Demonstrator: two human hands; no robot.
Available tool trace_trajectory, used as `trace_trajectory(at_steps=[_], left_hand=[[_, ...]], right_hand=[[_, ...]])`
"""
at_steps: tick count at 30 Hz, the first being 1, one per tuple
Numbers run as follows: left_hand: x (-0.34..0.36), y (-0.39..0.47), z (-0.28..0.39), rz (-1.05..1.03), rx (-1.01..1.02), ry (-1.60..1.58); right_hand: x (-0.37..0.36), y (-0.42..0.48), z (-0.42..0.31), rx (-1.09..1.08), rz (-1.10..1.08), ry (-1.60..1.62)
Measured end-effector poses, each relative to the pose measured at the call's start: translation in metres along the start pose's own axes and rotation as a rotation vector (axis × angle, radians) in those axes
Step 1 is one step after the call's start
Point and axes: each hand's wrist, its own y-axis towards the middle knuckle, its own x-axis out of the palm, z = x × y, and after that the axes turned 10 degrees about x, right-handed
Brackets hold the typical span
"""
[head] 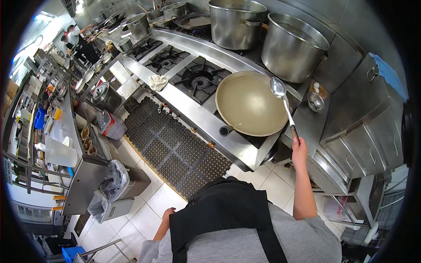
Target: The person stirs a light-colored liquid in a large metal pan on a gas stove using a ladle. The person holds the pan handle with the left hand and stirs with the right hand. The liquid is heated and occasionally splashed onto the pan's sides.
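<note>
In my right hand [299,154] is the dark handle of a large stainless steel serving spoon [285,103]. The spoon's bowl overlaps the right rim of a wide pan [217,105]; whether it touches the rim I cannot tell. Cloudy, pale yellowish liquid [246,108] fills much of the pan, which sits on the range's nearest burner. Its short dark handle [226,131] points toward the front edge. My left hand [168,213] hangs low beside my black apron [217,217], partly hidden, away from the range.
Two tall steel stockpots [292,49] stand behind the pan. A small metal bowl [315,101] rests on the right counter. A crumpled cloth [158,82] lies on the range's front ledge. A black rubber mat [174,148] and lined bins [113,180] are on the left.
</note>
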Motion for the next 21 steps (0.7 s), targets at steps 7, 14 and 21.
trace_trajectory(at_steps=[7,14,21], left_hand=[[-0.008,-0.006,0.015,0.035,-0.043,0.006],[-0.005,-0.004,-0.001,-0.009,0.076,0.02],[-0.019,-0.003,0.022,0.028,-0.056,0.017]], right_hand=[[0.001,0.001,0.0,0.002,0.002,-0.022],[0.003,0.0,-0.004,0.035,-0.066,-0.043],[0.025,0.012,0.007,-0.038,-0.037,-0.128]])
